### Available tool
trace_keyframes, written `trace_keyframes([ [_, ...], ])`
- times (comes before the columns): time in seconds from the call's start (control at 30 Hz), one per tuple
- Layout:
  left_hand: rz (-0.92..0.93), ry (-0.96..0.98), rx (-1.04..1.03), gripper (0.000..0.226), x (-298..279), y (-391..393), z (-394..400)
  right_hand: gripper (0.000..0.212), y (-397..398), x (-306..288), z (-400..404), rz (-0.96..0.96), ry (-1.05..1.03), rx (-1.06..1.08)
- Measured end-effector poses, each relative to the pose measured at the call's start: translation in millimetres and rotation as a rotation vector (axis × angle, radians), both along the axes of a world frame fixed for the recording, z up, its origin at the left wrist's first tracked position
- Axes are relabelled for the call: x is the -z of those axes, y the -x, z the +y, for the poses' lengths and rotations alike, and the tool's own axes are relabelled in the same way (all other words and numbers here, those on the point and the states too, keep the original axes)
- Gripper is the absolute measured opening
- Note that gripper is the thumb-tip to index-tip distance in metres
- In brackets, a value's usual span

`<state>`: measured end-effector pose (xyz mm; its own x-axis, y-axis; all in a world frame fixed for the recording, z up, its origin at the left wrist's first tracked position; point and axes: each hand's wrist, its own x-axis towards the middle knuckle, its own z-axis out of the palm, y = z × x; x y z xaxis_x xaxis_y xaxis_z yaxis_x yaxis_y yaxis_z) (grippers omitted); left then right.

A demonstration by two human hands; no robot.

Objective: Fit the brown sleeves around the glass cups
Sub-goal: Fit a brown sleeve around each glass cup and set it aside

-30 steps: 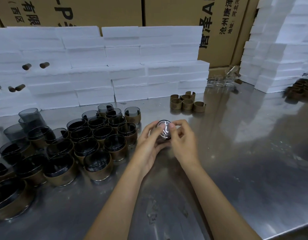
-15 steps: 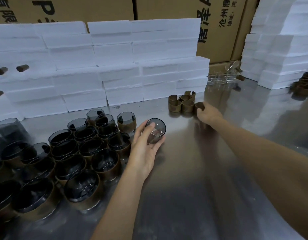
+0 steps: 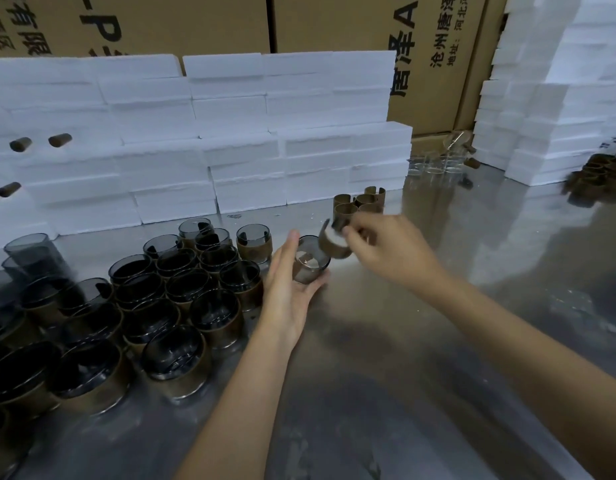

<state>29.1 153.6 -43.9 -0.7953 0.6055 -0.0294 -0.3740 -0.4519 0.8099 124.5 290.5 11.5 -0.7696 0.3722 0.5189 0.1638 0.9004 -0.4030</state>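
White foam blocks are standing stacked along the far edge of your shiny metal table, with loose brown sleeves waiting just in front of them. Dark glass cups already wearing sleeves are crowding the left side. Your left hand is cradling a bare smoky glass cup, tilted, fingers curling around it. Your right hand is pinching an open brown sleeve right at the cup's rim.
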Motion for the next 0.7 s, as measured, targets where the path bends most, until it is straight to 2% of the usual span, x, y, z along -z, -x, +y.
trace_keyframes([
  [0.1,0.07,0.022,0.05,0.079,-4,-14,-10,0.024,-11,3,-30,-0.078,-0.058,-0.023],
  [0.3,0.089,0.062,0.071,0.056,-4,-29,-26,0.021,-22,8,-52,-0.103,-0.135,-0.024],
  [0.4,0.103,0.083,0.072,0.044,-1,-30,-35,0.019,-29,11,-60,-0.134,-0.106,-0.075],
  [0.47,0.094,0.092,0.065,0.046,0,-30,-44,0.02,-33,14,-64,-0.088,0.05,-0.138],
  [0.57,0.046,0.086,0.033,0.052,4,-29,-53,0.018,-32,14,-70,0.224,0.526,-0.149],
  [0.6,0.045,0.083,0.026,0.053,4,-29,-54,0.021,-28,13,-74,0.245,0.681,-0.126],
  [0.7,0.097,0.103,0.013,0.048,5,-33,-49,0.057,-8,14,-85,0.025,1.035,-0.077],
])
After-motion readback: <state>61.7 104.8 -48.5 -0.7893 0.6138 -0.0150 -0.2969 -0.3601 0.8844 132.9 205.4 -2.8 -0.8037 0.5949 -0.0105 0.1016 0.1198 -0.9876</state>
